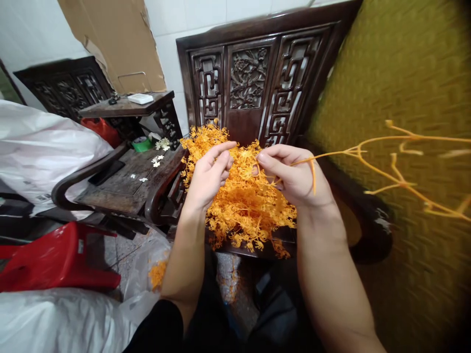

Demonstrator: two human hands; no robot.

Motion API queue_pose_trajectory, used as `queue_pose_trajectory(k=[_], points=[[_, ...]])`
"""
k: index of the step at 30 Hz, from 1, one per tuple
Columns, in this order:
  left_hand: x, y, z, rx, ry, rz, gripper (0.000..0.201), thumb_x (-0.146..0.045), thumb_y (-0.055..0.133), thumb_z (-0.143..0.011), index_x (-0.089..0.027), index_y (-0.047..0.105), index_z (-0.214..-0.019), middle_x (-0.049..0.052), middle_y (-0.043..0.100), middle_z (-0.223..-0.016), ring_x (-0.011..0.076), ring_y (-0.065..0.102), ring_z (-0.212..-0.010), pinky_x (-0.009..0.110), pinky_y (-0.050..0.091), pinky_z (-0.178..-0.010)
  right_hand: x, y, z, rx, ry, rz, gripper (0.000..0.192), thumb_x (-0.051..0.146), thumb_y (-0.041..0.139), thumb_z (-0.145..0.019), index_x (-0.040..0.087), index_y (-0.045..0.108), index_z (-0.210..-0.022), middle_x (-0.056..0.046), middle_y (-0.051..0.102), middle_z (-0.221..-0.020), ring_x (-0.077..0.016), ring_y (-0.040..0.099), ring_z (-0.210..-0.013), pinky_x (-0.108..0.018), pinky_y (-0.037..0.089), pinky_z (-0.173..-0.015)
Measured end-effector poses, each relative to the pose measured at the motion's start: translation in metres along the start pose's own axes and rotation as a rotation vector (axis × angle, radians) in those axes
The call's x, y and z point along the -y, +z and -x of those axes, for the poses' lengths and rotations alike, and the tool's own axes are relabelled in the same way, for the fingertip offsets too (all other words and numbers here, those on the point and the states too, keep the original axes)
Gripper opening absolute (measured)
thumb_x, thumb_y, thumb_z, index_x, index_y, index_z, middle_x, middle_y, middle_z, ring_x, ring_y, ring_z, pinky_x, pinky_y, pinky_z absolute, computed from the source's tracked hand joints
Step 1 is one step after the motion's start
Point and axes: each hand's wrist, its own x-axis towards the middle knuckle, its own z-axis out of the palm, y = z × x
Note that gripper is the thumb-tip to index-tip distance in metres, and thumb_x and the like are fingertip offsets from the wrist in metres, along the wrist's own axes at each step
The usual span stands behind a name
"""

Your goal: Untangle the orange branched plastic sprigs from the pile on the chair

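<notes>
In the head view, my right hand (298,171) pinches a thin orange plastic stem (333,153). Its bare, forked branches reach out to the right past my wrist, and a small end shows at my fingertips. My left hand (210,174) hovers just left of it, the index finger stretched and lifted off the thumb, the other fingers loosely curled. Nothing shows between them. Beneath both hands a big heap of orange plastic flower sprigs (246,211) covers the seat of a dark carved wooden chair (245,117).
A yellow-green woven surface (412,88) rises close on my right. To the left are a wooden bench (114,193) with green tape (141,143) and small pale pieces, a red stool (55,260), white sacks (44,152) and a clear bag (142,260) with orange bits.
</notes>
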Motion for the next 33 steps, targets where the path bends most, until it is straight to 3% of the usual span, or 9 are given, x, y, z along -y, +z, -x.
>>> queue_pose_trajectory(k=[4, 8, 11, 15, 20, 22, 25, 29, 33], points=[[0.004, 0.003, 0.001, -0.003, 0.046, -0.158, 0.052, -0.072, 0.059, -0.096, -0.021, 0.067, -0.086, -0.002, 0.047, -0.067, 0.0088, 0.036, -0.051, 0.027, 0.028, -0.048, 0.000, 0.004, 0.003, -0.006, -0.067, 0.091, 0.032, 0.048, 0.089, -0.079, 0.019, 0.076, -0.083, -0.002, 0.070, -0.072, -0.0074, 0.043, -0.051, -0.026, 0.030, -0.045], [0.008, 0.010, 0.001, -0.018, 0.218, -0.285, 0.045, -0.061, 0.066, -0.096, -0.021, 0.063, -0.078, -0.001, 0.057, -0.071, 0.0125, 0.050, -0.065, 0.030, 0.046, -0.064, -0.001, 0.007, 0.003, -0.002, -0.007, 0.089, 0.036, 0.049, 0.094, -0.072, 0.019, 0.077, -0.081, -0.003, 0.067, -0.071, -0.0114, 0.055, -0.059, -0.027, 0.041, -0.052], [0.008, 0.013, 0.001, -0.030, 0.301, -0.318, 0.036, -0.051, 0.067, -0.099, -0.021, 0.064, -0.080, 0.000, 0.064, -0.079, 0.0138, 0.057, -0.075, 0.030, 0.049, -0.075, 0.000, 0.009, 0.002, 0.017, 0.037, 0.095, 0.041, 0.052, 0.095, -0.068, 0.017, 0.076, -0.076, -0.001, 0.062, -0.064, -0.0100, 0.052, -0.055, -0.027, 0.039, -0.050], [0.006, 0.013, 0.002, -0.026, 0.368, -0.323, 0.025, -0.041, 0.069, -0.099, -0.020, 0.068, -0.085, 0.002, 0.069, -0.086, 0.0148, 0.062, -0.084, 0.030, 0.051, -0.082, 0.002, 0.009, 0.004, 0.069, -0.015, 0.226, 0.038, 0.052, 0.088, -0.079, 0.016, 0.077, -0.076, 0.002, 0.056, -0.056, -0.0077, 0.045, -0.050, -0.026, 0.032, -0.047], [0.006, -0.008, -0.005, -0.289, 0.391, -0.227, 0.025, -0.042, 0.067, -0.100, -0.021, 0.065, -0.087, 0.000, 0.062, -0.077, 0.0102, 0.051, -0.063, 0.024, 0.043, -0.058, 0.007, 0.010, 0.012, 0.219, 0.033, 0.169, 0.039, 0.048, 0.092, -0.075, 0.015, 0.072, -0.067, 0.003, 0.054, -0.049, -0.0057, 0.042, -0.043, -0.024, 0.027, -0.042], [0.004, -0.017, -0.007, -0.360, 0.356, -0.120, 0.025, -0.043, 0.066, -0.100, -0.021, 0.062, -0.087, -0.001, 0.062, -0.075, 0.0076, 0.040, -0.051, 0.024, 0.030, -0.046, 0.010, 0.011, 0.015, 0.167, 0.069, 0.097, 0.041, 0.049, 0.093, -0.073, 0.016, 0.070, -0.067, 0.003, 0.054, -0.049, -0.0053, 0.043, -0.041, -0.023, 0.028, -0.041], [0.001, -0.017, -0.004, -0.249, 0.269, -0.020, 0.021, -0.039, 0.060, -0.101, -0.021, 0.060, -0.090, 0.002, 0.071, -0.087, 0.0047, 0.031, -0.044, 0.024, 0.021, -0.040, 0.011, 0.009, 0.013, -0.012, 0.034, -0.036, 0.041, 0.052, 0.093, -0.073, 0.017, 0.071, -0.073, 0.003, 0.056, -0.050, -0.0055, 0.045, -0.040, -0.021, 0.029, -0.038], [-0.003, -0.004, 0.005, -0.087, 0.205, -0.021, 0.011, -0.024, 0.057, -0.098, -0.023, 0.067, -0.102, -0.001, 0.068, -0.080, 0.0048, 0.030, -0.042, 0.023, 0.022, -0.040, 0.004, 0.004, 0.006, -0.028, 0.011, -0.087, 0.037, 0.052, 0.087, -0.082, 0.019, 0.070, -0.082, 0.001, 0.065, -0.054, -0.0038, 0.039, -0.034, -0.020, 0.020, -0.032], [-0.007, 0.002, 0.011, 0.010, 0.276, -0.242, 0.021, -0.034, 0.061, -0.102, -0.025, 0.075, -0.114, 0.001, 0.071, -0.087, 0.0095, 0.056, -0.060, 0.024, 0.046, -0.054, 0.000, 0.003, 0.004, 0.003, 0.000, -0.071, 0.037, 0.052, 0.084, -0.085, 0.019, 0.069, -0.084, 0.001, 0.067, -0.057, -0.0035, 0.039, -0.034, -0.019, 0.020, -0.031]])
